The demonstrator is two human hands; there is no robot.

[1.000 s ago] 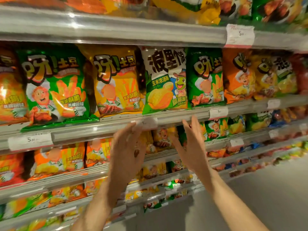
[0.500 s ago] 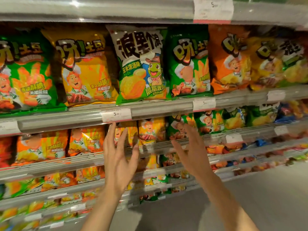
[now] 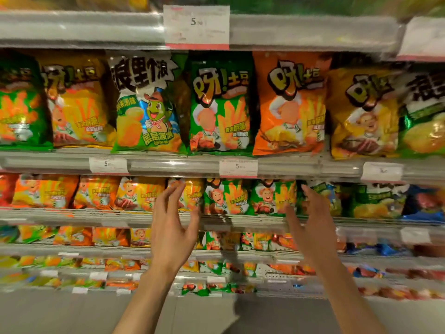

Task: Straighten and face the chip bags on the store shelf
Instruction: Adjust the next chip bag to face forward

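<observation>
Here, left hand (image 3: pixel 172 233) and right hand (image 3: pixel 313 233) raised, fingers spread, holding nothing; best squared gently from both sides: green chip bag (image 3: pixel 220 107), slightly tilted.

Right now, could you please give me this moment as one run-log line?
left hand: open, empty | right hand: open, empty | green chip bags: between hands, untouched | stage: reaching
</observation>
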